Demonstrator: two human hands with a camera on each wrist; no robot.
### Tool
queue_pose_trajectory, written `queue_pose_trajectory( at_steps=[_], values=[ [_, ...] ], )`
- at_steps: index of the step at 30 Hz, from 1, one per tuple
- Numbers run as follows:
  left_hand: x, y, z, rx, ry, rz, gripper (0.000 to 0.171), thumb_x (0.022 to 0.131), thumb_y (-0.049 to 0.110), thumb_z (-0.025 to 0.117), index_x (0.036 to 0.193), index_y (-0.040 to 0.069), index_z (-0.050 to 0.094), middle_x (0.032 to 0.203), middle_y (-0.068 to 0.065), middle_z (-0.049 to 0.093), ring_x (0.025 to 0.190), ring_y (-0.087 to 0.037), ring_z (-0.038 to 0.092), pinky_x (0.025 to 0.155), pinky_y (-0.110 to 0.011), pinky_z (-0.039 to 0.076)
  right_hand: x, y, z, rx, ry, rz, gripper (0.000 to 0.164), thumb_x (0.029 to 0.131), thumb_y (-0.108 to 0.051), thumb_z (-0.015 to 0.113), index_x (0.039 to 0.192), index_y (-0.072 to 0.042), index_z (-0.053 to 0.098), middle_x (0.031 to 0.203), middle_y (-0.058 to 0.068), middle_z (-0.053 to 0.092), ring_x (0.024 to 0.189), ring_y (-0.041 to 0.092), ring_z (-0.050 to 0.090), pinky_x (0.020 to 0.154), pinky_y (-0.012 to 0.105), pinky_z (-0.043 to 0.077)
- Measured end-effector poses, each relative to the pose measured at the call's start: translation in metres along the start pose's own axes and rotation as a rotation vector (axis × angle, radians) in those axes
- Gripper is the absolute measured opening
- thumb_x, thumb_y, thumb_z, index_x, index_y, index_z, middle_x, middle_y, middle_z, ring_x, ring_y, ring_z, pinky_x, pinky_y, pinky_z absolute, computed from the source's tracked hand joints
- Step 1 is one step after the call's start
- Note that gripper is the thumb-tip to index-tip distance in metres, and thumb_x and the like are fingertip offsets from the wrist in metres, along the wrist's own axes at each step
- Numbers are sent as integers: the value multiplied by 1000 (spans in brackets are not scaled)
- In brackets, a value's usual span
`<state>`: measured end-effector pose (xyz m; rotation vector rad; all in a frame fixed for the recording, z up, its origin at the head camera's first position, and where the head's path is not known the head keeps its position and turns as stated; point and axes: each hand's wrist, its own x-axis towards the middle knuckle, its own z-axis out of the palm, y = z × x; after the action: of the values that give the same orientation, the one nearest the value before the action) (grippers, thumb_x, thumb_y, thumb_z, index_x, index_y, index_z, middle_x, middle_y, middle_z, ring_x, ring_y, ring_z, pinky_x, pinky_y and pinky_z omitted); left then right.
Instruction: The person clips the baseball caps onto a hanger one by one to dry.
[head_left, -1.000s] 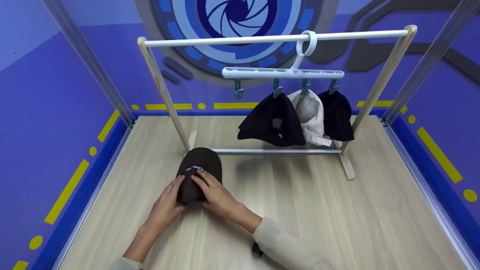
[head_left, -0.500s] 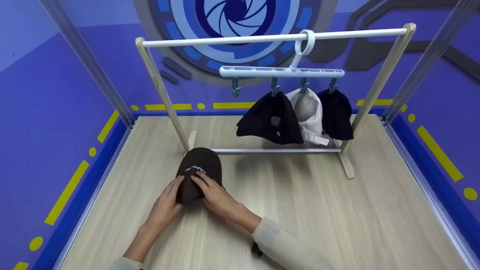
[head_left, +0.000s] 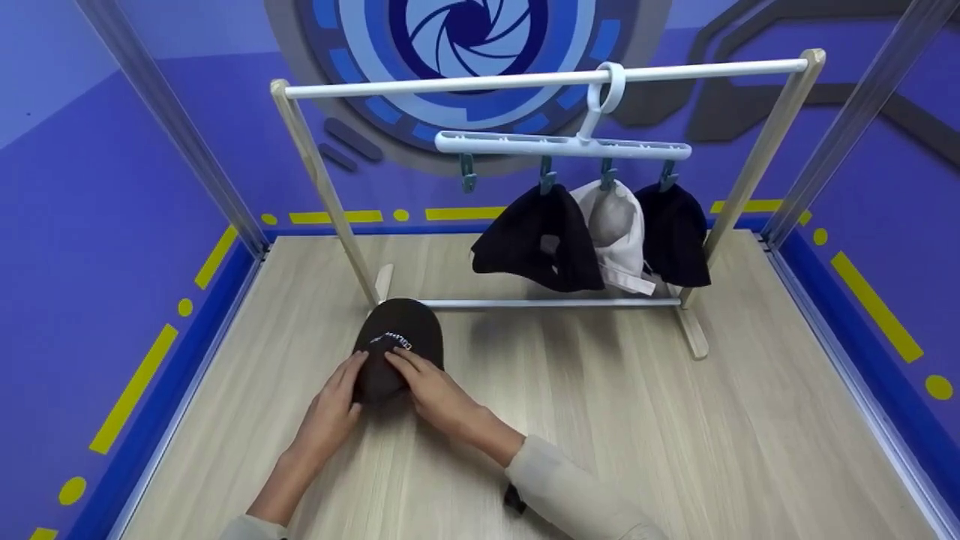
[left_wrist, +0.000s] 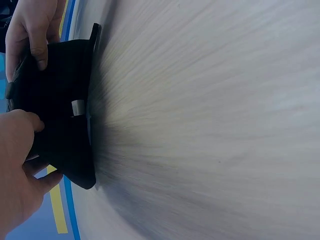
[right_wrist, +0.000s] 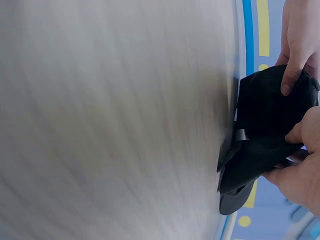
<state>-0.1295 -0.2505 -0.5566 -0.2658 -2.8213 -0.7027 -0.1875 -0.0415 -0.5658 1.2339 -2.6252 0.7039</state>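
Observation:
A dark baseball cap (head_left: 409, 330) with small white lettering sits low over the wooden tabletop, just in front of the left foot of a garment rack. My left hand (head_left: 330, 409) grips its left side, fingers along the crown. From the right, my right hand (head_left: 439, 394) holds the crown with fingers spread over the top. In the left wrist view, the cap's back (left_wrist: 60, 90) faces me, a small pale tag showing inside; the left thumb lies against the fabric. The right wrist view shows the right hand (right_wrist: 300, 170) pinching a fold of the cap's edge.
The rack (head_left: 450, 86) stands behind, its white hanger (head_left: 517, 143) on the top bar. A black cap (head_left: 525, 240), a white cap (head_left: 619, 225) and another black cap (head_left: 675, 232) hang from green clips; the leftmost clip (head_left: 468, 176) holds nothing. Painted walls enclose three sides.
Both hands keep their hold on the cap, with only slight shifts of the fingers. The hanger and its caps have turned a little.

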Motion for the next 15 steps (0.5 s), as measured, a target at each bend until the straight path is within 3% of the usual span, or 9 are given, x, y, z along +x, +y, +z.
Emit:
queue_pose_trajectory(
  at_steps=[10,15],
  values=[
    [5,7,-7,8,18,33,81,82,-19,70,154,3,39,154,-22,43,138,-39,47,105,-52,47,2,4,-15,85,51,0,52,103,1,51,153,-9,43,146,12,55,136,20,52,110,30,45],
    [11,10,-13,8,74,68,75,84,-19,69,151,3,43,150,-21,48,136,-37,50,105,-50,48,2,5,-27,147,66,15,49,105,-4,51,153,-10,44,143,11,58,133,21,55,107,31,48]
  ],
)
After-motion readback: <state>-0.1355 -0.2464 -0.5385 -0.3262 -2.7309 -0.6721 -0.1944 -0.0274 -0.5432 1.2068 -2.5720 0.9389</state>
